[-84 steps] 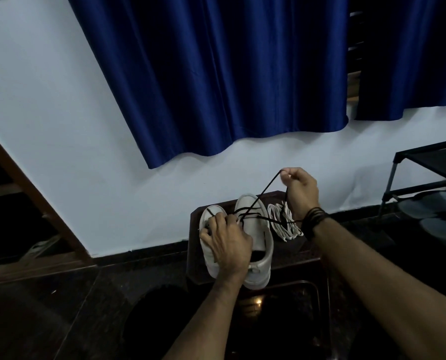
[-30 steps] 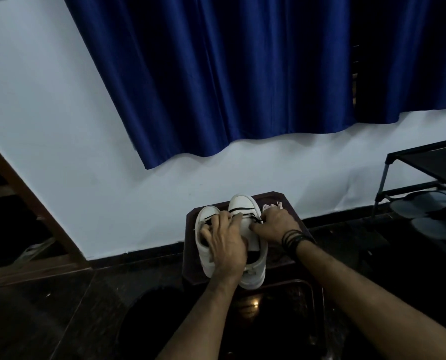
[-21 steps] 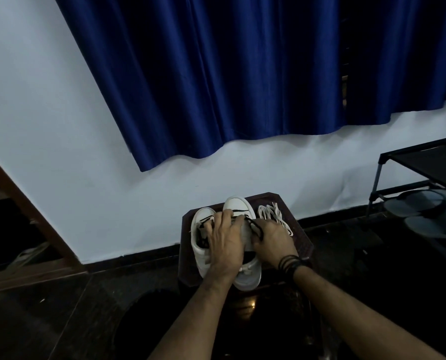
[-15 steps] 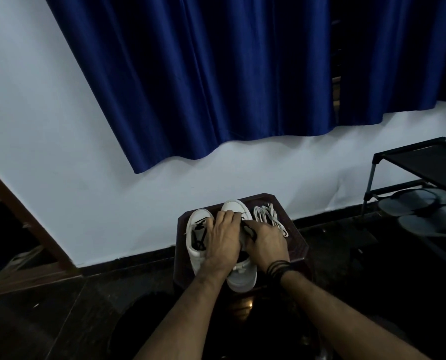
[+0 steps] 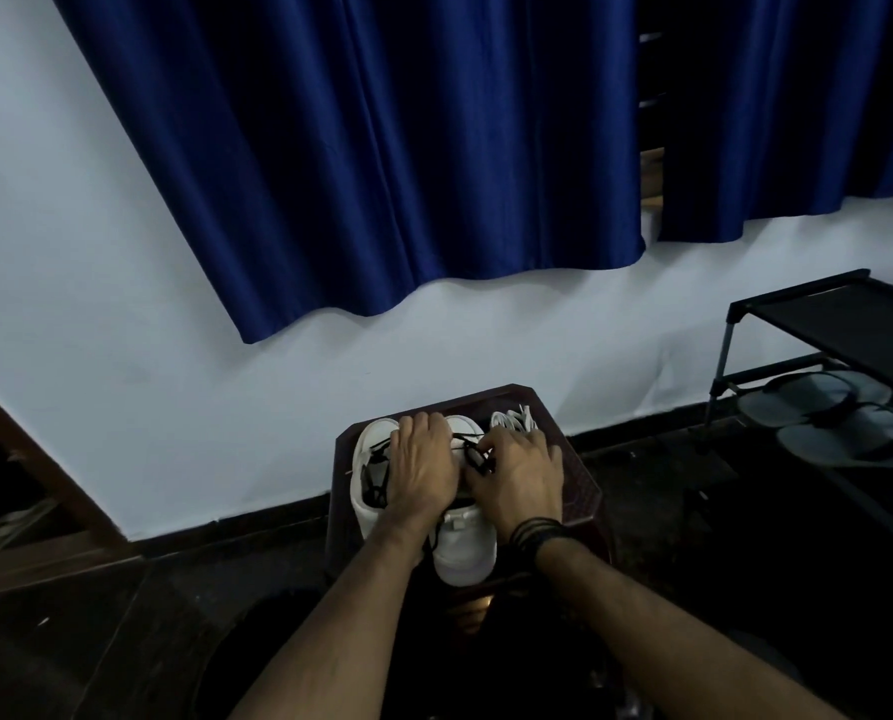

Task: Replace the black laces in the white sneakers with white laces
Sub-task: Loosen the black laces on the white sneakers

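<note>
Two white sneakers stand side by side on a dark brown stool (image 5: 582,491). The left sneaker (image 5: 369,459) still carries loose black lacing. My left hand (image 5: 423,467) lies over the right sneaker (image 5: 464,553), fingers pressing down on its front. My right hand (image 5: 520,478) is beside it, its fingers pinching the black lace (image 5: 473,452) at the eyelets. A bundle of white laces (image 5: 514,419) lies on the stool behind my right hand, partly hidden by it.
A white wall with a blue curtain (image 5: 382,148) rises just behind the stool. A black shoe rack (image 5: 818,324) with grey sandals (image 5: 829,418) stands to the right. Wooden framing (image 5: 34,459) runs along the left. The floor is dark tile.
My right hand came down from pulling the black lace up in the air and now works at the right sneaker's eyelets. The view drifted left; my left hand stays on the shoe.
</note>
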The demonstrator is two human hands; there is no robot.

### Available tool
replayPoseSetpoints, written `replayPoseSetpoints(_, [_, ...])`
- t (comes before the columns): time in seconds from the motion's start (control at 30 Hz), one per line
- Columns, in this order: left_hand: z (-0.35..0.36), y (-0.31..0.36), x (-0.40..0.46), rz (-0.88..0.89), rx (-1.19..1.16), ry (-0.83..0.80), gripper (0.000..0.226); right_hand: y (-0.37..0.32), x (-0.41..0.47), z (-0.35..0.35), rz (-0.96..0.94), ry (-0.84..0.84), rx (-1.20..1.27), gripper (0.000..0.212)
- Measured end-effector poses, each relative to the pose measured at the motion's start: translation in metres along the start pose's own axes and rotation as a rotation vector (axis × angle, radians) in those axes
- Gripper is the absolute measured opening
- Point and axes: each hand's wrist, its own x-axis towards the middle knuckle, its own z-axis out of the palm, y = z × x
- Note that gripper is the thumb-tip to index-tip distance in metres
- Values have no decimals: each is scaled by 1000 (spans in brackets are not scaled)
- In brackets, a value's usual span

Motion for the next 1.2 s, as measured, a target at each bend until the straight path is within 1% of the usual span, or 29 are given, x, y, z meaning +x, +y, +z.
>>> replayPoseSetpoints(0.07, [0,0,-2,-51,-83,84,29,2,0,-2,9,0,67,32])
replayPoseSetpoints(0.1, [1,1,-3,-71,-116,134,26,3,0,-3,17,1,78,37])
replayPoseSetpoints(0.2, [3,0,-5,-128,-191,273,16,4,1,-4,48,-20,19,55])
replayPoseSetpoints(0.27, [3,-2,-7,-129,-206,356,16,2,4,-7,56,-78,-13,61])
replayPoseSetpoints(0.37, [1,-3,-9,-112,-202,452,17,-2,13,-8,20,-215,0,67])
replayPoseSetpoints(0.4, [1,-3,-9,-110,-195,468,18,-4,17,-11,37,-253,80,66])
replayPoseSetpoints(0.43, [1,-3,-10,-107,-184,473,19,-6,21,-15,99,-279,219,60])
replayPoseSetpoints(0.47, [1,-3,-10,-103,-174,466,20,-9,25,-21,192,-291,387,48])
replayPoseSetpoints(0.5, [0,-3,-11,-101,-170,458,21,-10,30,-24,279,-291,503,33])
replayPoseSetpoints(0.53, [0,-3,-11,-106,-172,456,21,-9,34,-24,337,-277,555,22])
replayPoseSetpoints(0.6, [0,-3,-11,-118,-177,451,20,-3,45,-20,383,-293,450,27])
replayPoseSetpoints(0.63, [0,-3,-11,-118,-172,446,21,-2,49,-17,397,-353,368,30])
replayPoseSetpoints(0.7, [0,-3,-11,-122,-171,440,20,2,53,-9,412,-489,274,53])
replayPoseSetpoints(0.73, [0,-3,-10,-129,-179,439,19,2,55,-7,408,-536,270,60])
replayPoseSetpoints(0.77, [0,-2,-11,-136,-188,438,19,3,58,-5,397,-552,264,63])
replayPoseSetpoints(0.83, [-1,-1,-11,-141,-194,431,20,2,61,-4,368,-581,221,62])
replayPoseSetpoints(0.93, [-1,-2,-12,-158,-188,424,19,2,67,-9,292,-662,155,44])
replayPoseSetpoints(1.0, [0,-2,-11,-171,-175,433,18,-2,69,-18,251,-711,211,32])
replayPoseSetpoints(1.07, [1,-3,-10,-166,-154,438,20,-9,68,-28,170,-681,323,24])
replayPoseSetpoints(1.1, [2,-4,-11,-155,-147,436,20,-13,64,-34,107,-657,374,25])
replayPoseSetpoints(1.13, [2,-5,-11,-143,-151,435,20,-17,58,-41,23,-617,371,27])
replayPoseSetpoints(1.17, [3,-5,-11,-138,-163,436,21,-20,52,-46,-62,-550,285,28])
replayPoseSetpoints(1.2, [2,-6,-12,-140,-172,443,22,-21,46,-49,-133,-442,157,30])
